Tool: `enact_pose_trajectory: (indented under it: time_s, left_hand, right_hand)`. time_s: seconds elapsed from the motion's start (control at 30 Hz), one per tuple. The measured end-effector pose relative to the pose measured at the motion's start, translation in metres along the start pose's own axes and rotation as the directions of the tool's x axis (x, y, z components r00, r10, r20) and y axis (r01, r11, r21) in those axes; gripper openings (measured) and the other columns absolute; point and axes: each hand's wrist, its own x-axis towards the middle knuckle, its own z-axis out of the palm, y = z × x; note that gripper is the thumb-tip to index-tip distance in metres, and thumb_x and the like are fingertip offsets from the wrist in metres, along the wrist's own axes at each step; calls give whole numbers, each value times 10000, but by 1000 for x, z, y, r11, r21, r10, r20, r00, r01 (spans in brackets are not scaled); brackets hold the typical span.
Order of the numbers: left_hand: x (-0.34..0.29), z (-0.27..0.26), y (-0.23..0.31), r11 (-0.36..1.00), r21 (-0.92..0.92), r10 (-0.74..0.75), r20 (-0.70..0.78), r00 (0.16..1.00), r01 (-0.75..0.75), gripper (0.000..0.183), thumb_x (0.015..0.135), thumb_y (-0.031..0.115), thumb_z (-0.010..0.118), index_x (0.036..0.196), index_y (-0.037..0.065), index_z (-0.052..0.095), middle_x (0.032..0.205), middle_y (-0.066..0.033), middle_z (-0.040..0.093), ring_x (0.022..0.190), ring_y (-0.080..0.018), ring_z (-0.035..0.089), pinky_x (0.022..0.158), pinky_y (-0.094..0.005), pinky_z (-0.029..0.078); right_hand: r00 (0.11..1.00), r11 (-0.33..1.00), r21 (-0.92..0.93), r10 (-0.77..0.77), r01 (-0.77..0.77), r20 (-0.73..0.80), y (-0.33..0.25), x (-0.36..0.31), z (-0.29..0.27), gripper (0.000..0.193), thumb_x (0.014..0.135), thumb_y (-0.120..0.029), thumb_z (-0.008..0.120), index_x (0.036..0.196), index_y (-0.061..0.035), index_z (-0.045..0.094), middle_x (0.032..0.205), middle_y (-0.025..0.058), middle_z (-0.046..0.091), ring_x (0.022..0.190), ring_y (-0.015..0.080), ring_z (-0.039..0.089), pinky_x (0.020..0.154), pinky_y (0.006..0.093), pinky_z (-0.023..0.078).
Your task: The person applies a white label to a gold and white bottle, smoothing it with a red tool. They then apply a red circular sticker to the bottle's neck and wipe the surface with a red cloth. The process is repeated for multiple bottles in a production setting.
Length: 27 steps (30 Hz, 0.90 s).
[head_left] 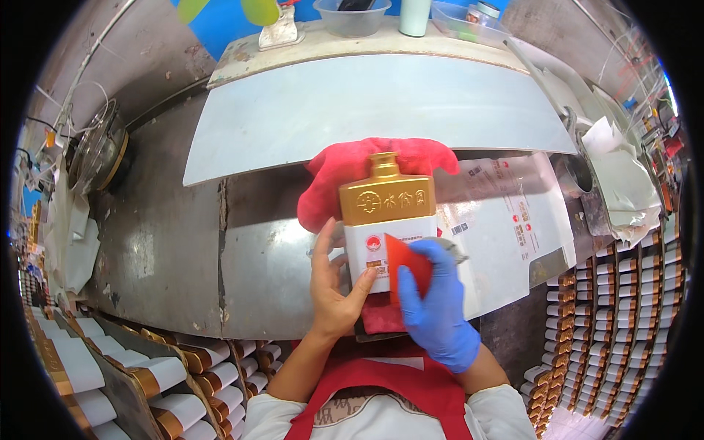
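Gold-and-white bottle [385,210], partly hidden, orange card [402,260]

From afar, I look through one wide fisheye camera on the person's head. Upright, it faces down and forward onto the desk [147,253]. The left hand [336,304] and right hand [441,312] are close, below centre; the red apron [444,400] is nearest, along the bottom edge. Toward the round dark border, straight edges curve.
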Motion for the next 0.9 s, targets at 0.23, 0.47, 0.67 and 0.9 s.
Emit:
enact_pose_trajectory:
  time_s: [0.23,0.47,0.67,0.9]
  left_hand:
    - [-1,-5,-4,1000,-7,-2,24,1000,2,779,791,-25,659,1431,-17,216,1344,-141,373,1194,-207,425,937,-348,433]
    - [-2,-18,-6,940,-331,-62,79,995,85,745,873,196,620,1449,-3,192,1397,-133,334,1210,-211,395,955,-347,408]
    - [-10,-43,-6,955,-270,-112,54,992,122,775,892,371,573,1448,-11,192,1409,-128,344,1229,-227,395,968,-376,399]
    - [-16,-46,-4,989,-112,-95,34,995,99,907,832,476,634,1442,-31,193,1402,-160,355,1241,-254,398,976,-384,380]
  right_hand:
    - [931,982,-51,158,-184,-329,46,-5,-17,325,879,-93,585,1166,22,481,1072,197,547,990,302,549,881,367,435]
    - [859,790,-391,-512,472,3,11,7,18,338,705,-62,706,1025,-171,684,906,33,615,740,204,556,608,325,451]
    - [807,856,-85,-441,509,393,20,-17,-6,315,656,-112,729,948,-226,713,779,3,607,748,217,574,603,329,481]
    - [769,792,-100,-542,602,339,26,52,-27,241,662,-114,698,890,-190,673,974,-10,672,853,227,607,727,357,498]
